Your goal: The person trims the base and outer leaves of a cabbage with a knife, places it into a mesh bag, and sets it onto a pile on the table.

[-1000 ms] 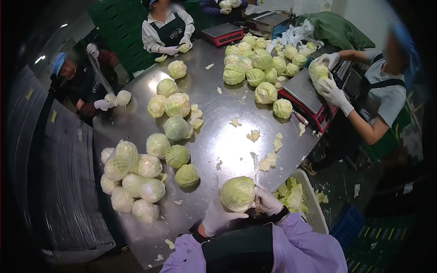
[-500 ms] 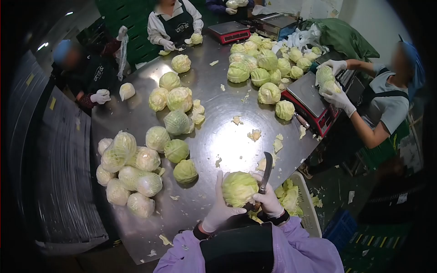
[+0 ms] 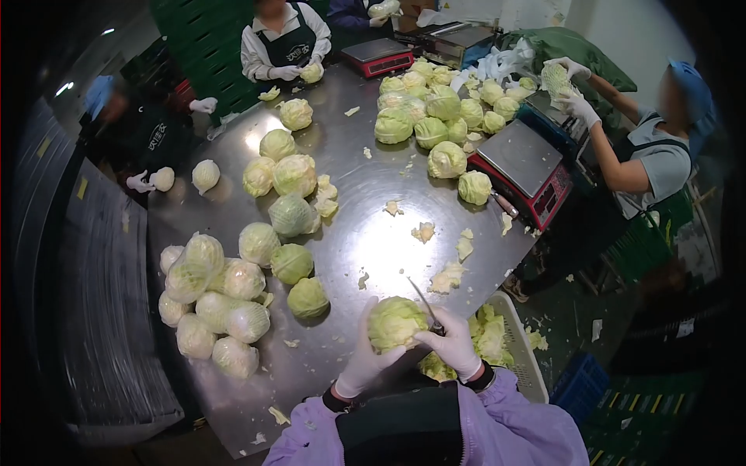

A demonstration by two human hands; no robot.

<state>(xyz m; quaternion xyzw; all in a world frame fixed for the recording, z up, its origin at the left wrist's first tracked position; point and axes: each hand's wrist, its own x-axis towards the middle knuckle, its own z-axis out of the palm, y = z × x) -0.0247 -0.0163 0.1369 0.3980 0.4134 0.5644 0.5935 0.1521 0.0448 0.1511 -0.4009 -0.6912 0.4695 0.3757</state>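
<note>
My left hand [image 3: 368,351], in a white glove, is wrapped round the left side of a green cabbage [image 3: 396,323] near the table's front edge. In my right hand [image 3: 455,342], also gloved, is a knife [image 3: 420,295] with a thin curved blade pointing up and away from me; my fingers touch the cabbage's right side. Left of the cabbage lie another green cabbage [image 3: 308,297] and a heap of wrapped cabbages [image 3: 242,278]. Trimmed leaves [image 3: 446,277] rest on the metal just beyond the knife.
A crate [image 3: 522,348] of loose leaves stands at the table's right edge. Red scales [image 3: 519,167] and a cabbage pile [image 3: 443,101] lie beyond. Co-workers stand at the left, back and right; the right one's gloved hands [image 3: 571,89] hold a netted cabbage.
The knife blade has turned from broadside to nearly edge-on and leans left. The cabbage has turned in my hands. The right co-worker's hands have moved up, away from the scale.
</note>
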